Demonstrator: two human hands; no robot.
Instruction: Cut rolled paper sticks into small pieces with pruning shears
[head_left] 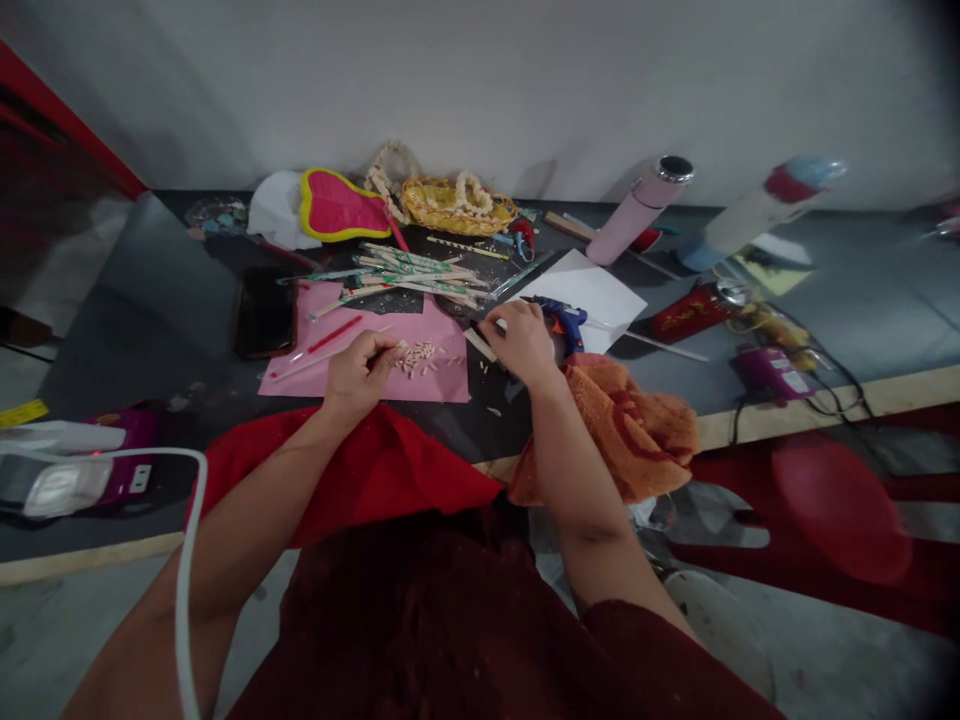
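My left hand [361,372] is closed in a pinch over a pink sheet [442,385]. Its fingertips are beside a small pile of short, pale stick pieces [420,356]; whatever they hold is too small to make out. To the right, my right hand [523,342] has its fingers curled together above the dark table, by a flat pale strip [481,345]. I cannot make out what is in them. Just past that hand lies a blue glue gun [566,322], partly on a white sheet [592,290]. A red stick [335,333] rests on the pink sheet.
Behind the pink sheet lies a heap of paper-wrapped sticks [420,268], with a yellow basket [450,215] beyond. A phone [266,312] is at left. A pink flask [637,212], a red can [694,312] and an orange cloth [626,425] are at right. A white cable [187,560] crosses the left foreground.
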